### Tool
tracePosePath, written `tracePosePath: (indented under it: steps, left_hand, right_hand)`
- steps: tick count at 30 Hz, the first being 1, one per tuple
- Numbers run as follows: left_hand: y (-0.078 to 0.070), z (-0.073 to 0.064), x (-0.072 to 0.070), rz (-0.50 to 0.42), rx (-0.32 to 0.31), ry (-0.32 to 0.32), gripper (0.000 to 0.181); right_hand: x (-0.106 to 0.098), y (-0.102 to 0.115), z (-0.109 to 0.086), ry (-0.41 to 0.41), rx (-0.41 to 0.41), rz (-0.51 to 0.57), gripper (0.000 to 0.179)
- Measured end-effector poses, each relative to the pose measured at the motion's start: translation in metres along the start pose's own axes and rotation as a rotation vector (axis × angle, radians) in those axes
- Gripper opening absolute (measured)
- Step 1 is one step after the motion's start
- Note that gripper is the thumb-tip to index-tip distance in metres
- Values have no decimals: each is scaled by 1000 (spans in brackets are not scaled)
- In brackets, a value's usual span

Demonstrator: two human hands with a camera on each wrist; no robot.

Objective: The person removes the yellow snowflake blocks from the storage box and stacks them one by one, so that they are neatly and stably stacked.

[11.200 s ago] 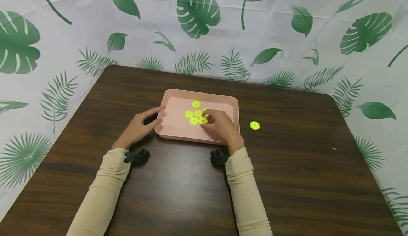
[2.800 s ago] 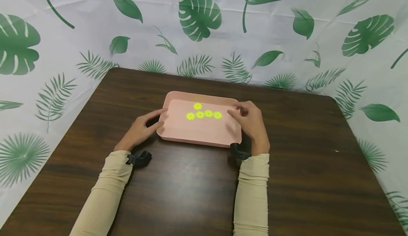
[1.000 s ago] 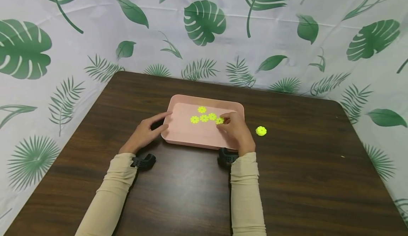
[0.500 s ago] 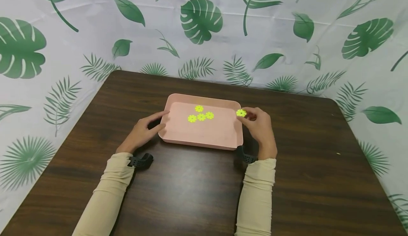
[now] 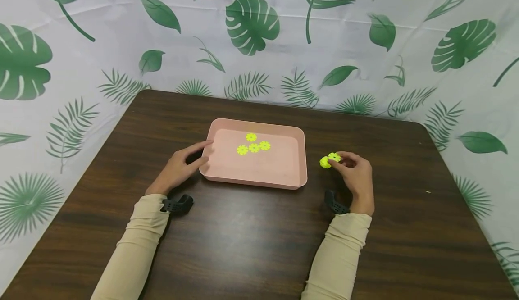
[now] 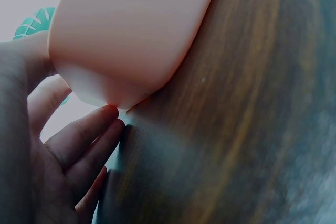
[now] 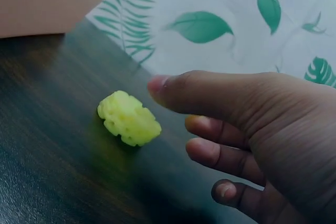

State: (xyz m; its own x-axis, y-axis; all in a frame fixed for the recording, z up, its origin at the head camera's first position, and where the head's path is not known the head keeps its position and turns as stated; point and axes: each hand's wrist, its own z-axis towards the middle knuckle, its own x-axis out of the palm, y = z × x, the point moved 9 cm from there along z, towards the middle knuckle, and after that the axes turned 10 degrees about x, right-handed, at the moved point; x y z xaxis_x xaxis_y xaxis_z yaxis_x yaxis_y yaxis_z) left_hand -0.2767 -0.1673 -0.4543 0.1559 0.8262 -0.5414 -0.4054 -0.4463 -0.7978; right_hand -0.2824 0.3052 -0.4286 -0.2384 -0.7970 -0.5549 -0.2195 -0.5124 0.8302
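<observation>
In the head view my left hand (image 5: 174, 168) rests against the left end of a shallow pink tray (image 5: 255, 174). Its thumb and fingers are spread, tips at the rim; in the left wrist view other fingertips touch low on the tray's outer wall (image 6: 131, 35). Several yellow flower-shaped discs (image 5: 253, 148) lie flat in the tray. Right of it, my right hand (image 5: 357, 174) pinches one disc (image 5: 334, 156) beside a small stack of the same discs (image 5: 324, 162). The right wrist view shows the stack (image 7: 128, 119) near the thumb tip; the held disc cannot be made out there.
The tray and stack are on a dark wood-grain table (image 5: 243, 241). A white cloth with green leaves (image 5: 190, 25) hangs behind it. Black straps with camera mounts (image 5: 178, 204) sit at both wrists. A tiny pale speck (image 5: 427, 192) lies on the table's right side.
Over the last second my right hand has lifted a disc from the tray and carried it right, to the stack. Fewer discs lie in the tray than before. The left hand stays at the tray.
</observation>
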Motion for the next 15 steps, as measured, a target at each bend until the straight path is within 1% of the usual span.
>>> tracePosePath:
  steps: [4, 15]
  left_hand:
    - [0, 0, 0, 1, -3, 3, 52]
    - [1, 1, 0, 2, 4, 0, 52]
  right_hand:
    - [4, -6, 3, 28, 24, -8, 39]
    - [11, -7, 5, 70, 25, -54, 40]
